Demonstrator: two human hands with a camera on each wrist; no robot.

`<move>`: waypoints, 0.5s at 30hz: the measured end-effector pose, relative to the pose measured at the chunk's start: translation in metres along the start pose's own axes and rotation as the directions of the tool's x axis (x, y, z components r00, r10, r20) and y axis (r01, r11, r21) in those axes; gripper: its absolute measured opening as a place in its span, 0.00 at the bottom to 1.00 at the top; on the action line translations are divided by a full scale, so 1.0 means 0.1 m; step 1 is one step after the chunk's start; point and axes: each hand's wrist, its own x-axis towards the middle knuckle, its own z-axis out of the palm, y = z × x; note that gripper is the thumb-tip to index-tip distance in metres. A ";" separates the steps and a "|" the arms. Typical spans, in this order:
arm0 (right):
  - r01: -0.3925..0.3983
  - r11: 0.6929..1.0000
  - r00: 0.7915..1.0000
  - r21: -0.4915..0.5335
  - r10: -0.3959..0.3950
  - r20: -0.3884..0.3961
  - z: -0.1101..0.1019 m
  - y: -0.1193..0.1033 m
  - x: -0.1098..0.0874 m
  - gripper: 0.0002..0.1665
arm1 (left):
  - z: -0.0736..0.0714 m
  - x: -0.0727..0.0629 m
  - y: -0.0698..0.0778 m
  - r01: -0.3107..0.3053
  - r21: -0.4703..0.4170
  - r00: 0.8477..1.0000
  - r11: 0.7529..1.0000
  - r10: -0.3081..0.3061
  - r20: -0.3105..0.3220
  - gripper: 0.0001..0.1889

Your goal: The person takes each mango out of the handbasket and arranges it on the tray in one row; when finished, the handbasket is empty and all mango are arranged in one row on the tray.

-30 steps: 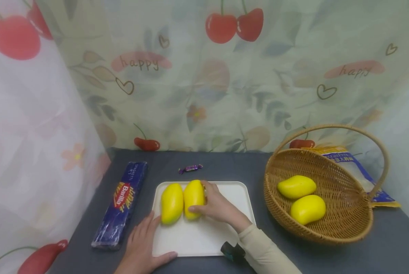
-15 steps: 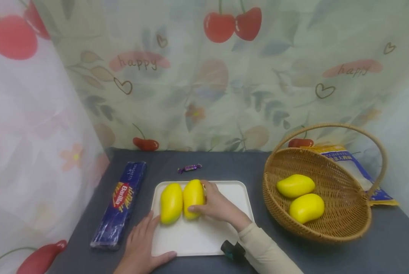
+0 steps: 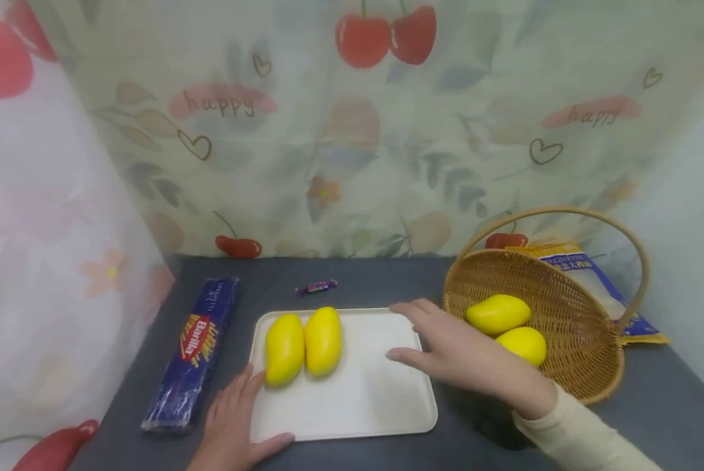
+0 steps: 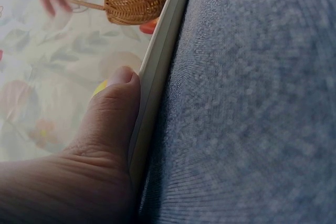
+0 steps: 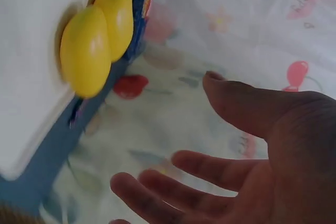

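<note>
Right hand (image 3: 452, 343) released; two mangoes (image 3: 323, 341) on left of tray (image 3: 381, 399)

Head: left hand (image 3: 231, 415), fingers extended, at tray edge; right hand hides part of wicker basket's (image 3: 570, 314) nearer mango (image 3: 524, 343). Left wrist: only thumb in frame. Right wrist: lowest finger cut off.

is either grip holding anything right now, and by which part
Nothing is held. The right grip is open and empty; the left grip only rests against the near left corner of the tray.
</note>
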 end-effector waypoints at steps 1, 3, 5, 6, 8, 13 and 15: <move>0.013 0.999 1.000 -0.040 -0.014 -0.013 -0.09 0.04 -0.05 0.36 | 0.00 0.00 0.00 0.002 0.006 1.000 1.000 -0.002 0.003 0.59; 0.021 0.995 0.999 -0.101 -0.024 -0.033 -0.25 0.15 -0.10 0.31 | 0.01 0.01 -0.01 0.009 0.011 1.000 1.000 -0.010 0.014 0.60; -0.009 0.992 0.999 -0.127 0.004 -0.037 -0.39 0.30 -0.12 0.29 | 0.02 0.01 -0.02 0.020 0.019 0.999 1.000 -0.020 0.027 0.60; -0.034 0.990 0.999 -0.138 0.030 -0.032 -0.44 0.40 -0.12 0.30 | 0.02 0.01 -0.02 0.022 0.021 0.999 1.000 -0.023 0.030 0.61; -0.114 0.981 0.993 -0.155 0.116 0.007 -0.53 0.61 -0.10 0.34 | 0.02 0.01 -0.03 0.028 0.019 0.999 0.999 -0.029 0.038 0.61; -0.314 0.938 0.931 -0.150 0.335 0.145 -0.63 1.23 0.04 0.46 | -0.03 0.02 0.00 0.046 0.015 0.998 0.999 -0.046 0.051 0.61; -0.371 0.921 0.900 -0.121 0.389 0.199 -0.65 1.44 0.08 0.47 | -0.05 0.01 0.01 0.041 0.014 0.998 0.999 -0.042 0.044 0.60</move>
